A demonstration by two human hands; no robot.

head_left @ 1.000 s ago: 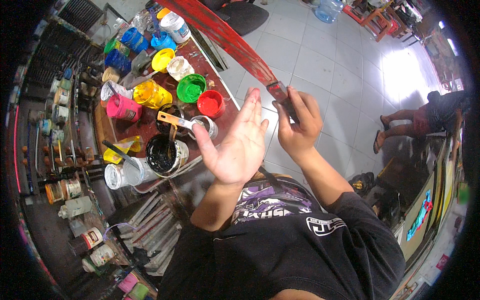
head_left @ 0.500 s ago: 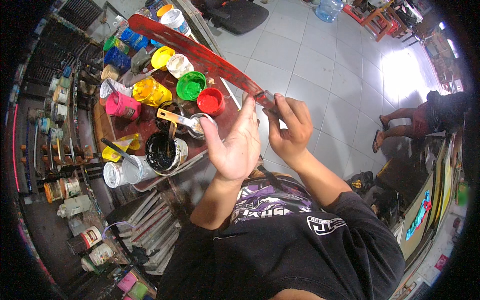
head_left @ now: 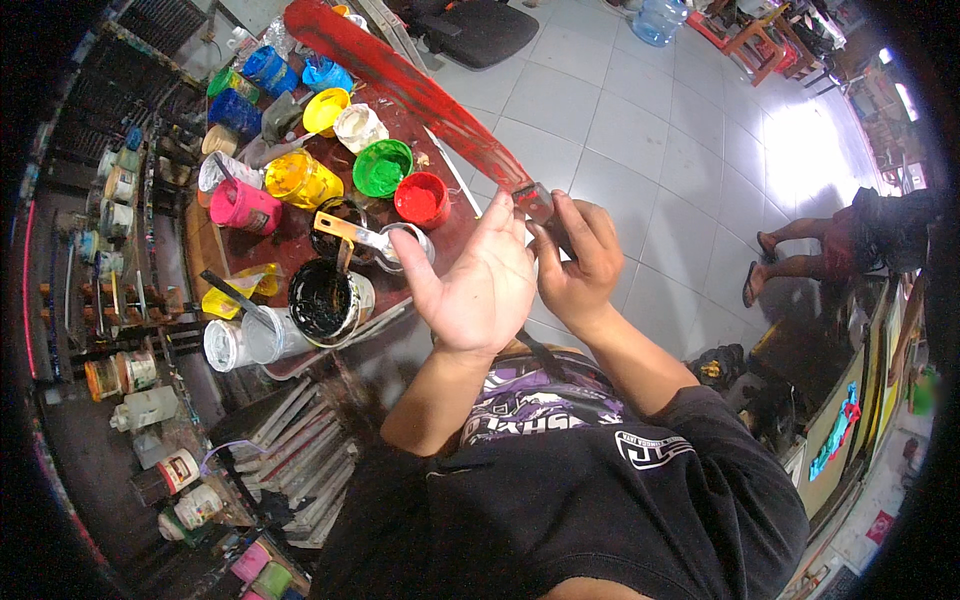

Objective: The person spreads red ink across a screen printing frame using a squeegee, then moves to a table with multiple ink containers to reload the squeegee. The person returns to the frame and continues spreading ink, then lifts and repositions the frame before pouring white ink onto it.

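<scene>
A long flat blade (head_left: pixel 420 108), streaked with red paint, stretches from my hands toward the far left. My right hand (head_left: pixel 583 262) is closed around the dark grey end of it. My left hand (head_left: pixel 482 282) is open, palm up, with the thumb spread. Its fingertips are at the blade's near end; whether they press on it I cannot tell. Beyond the left thumb, an orange-handled scraper (head_left: pixel 348 230) lies across a white tub (head_left: pixel 408 243). Under the blade's near half stand a tub of red paint (head_left: pixel 422 199) and a tub of green paint (head_left: pixel 382 167).
The dark red table (head_left: pixel 455 225) carries several paint tubs, among them yellow (head_left: pixel 303 179), pink (head_left: pixel 244 206) and black (head_left: pixel 325 302). Racks with bottles (head_left: pixel 145 412) line the left. Another person's legs (head_left: pixel 795 255) stand on the tiled floor at right; a black chair (head_left: pixel 475 35) is at the far side.
The blade's far end has shifted right and away, and its red-streaked face shows more fully. My left hand has turned its palm further up. My right hand keeps its hold.
</scene>
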